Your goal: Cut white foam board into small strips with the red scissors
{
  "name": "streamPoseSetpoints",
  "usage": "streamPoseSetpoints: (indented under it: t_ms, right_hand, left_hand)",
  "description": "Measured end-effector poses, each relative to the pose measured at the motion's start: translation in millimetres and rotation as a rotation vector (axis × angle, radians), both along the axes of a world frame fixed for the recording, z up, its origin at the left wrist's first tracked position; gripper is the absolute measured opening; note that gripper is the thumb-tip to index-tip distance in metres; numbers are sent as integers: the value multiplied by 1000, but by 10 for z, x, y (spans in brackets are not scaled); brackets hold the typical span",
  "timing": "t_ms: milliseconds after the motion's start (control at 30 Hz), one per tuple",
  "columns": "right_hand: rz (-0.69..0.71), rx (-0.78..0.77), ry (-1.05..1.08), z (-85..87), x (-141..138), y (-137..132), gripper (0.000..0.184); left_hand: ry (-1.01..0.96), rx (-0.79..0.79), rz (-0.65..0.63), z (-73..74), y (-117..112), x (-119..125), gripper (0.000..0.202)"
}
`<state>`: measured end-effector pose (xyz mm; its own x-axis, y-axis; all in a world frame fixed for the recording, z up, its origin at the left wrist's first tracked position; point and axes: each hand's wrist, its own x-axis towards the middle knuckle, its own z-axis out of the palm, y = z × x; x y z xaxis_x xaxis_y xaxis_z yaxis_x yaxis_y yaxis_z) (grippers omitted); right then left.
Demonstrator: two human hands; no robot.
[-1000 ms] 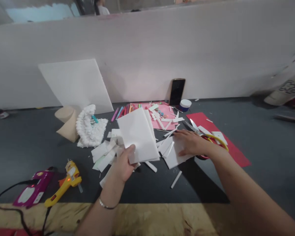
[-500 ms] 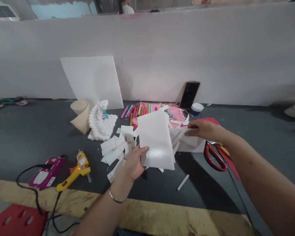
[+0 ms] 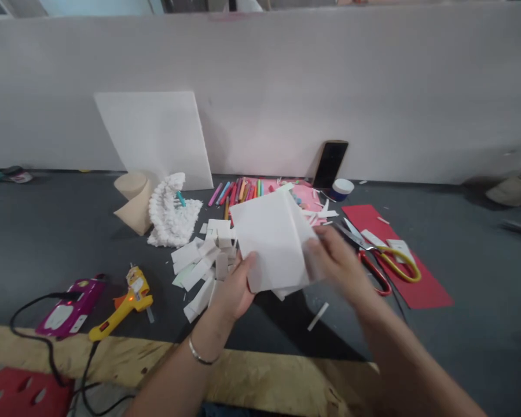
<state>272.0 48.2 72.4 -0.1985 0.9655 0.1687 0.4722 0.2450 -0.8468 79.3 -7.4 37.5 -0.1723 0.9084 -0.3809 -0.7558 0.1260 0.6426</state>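
Observation:
A folded white card (image 3: 267, 243) is held above the table in front of me. My left hand (image 3: 238, 286) grips its lower left side, with the thumb on the front face. My right hand (image 3: 336, 258), smeared by motion, is closed at the card's right edge, its fingertips partly hidden. A narrower white panel shows behind the front face on the right. Left of the card lies a loose pile of cut white paper pieces (image 3: 195, 269). One thin white strip (image 3: 318, 317) rests on the table below it.
Yellow-handled scissors (image 3: 399, 263) and red-handled scissors (image 3: 375, 272) lie by a red sheet (image 3: 429, 292). A corded yellow glue gun (image 3: 121, 307) and purple power box (image 3: 72, 307) sit at left. Markers (image 3: 243, 191), a phone (image 3: 331, 164), white fluffy material (image 3: 173, 214) and paper cones (image 3: 134, 202) stand farther back.
My right hand has moved in toward my left, bringing the card's spread-out right part against the rest. The red sheet and yellow-handled scissors now show. The view has shifted slightly.

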Motion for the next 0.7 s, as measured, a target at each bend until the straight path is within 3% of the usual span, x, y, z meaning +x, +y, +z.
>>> streamPoseSetpoints:
  t_ms: [100, 167, 300, 400, 500, 567, 700]
  right_hand:
    - [125, -124, 70, -120, -210, -115, 36]
    - [207, -143, 101, -156, -164, -53, 41]
    - [294, 91, -170, -259, 169, 273, 30]
    - [440, 281, -417, -400, 340, 504, 49]
    - [518, 311, -546, -534, 352, 606, 61]
    - [536, 288, -579, -583, 318, 615, 54]
    - [523, 238, -659, -572, 276, 586, 18]
  left_hand:
    - [125, 23, 72, -11, 36, -106, 50]
    - [200, -16, 126, 21, 59, -208, 47]
    - [166, -201, 274, 162, 103, -377, 32]
    - [87, -253, 291, 232, 130, -425, 26]
    - [73, -202, 245, 203, 146, -448, 27]
    - [105, -172, 216, 147, 152, -471, 30]
    - [175, -112, 171, 37, 153, -533, 29]
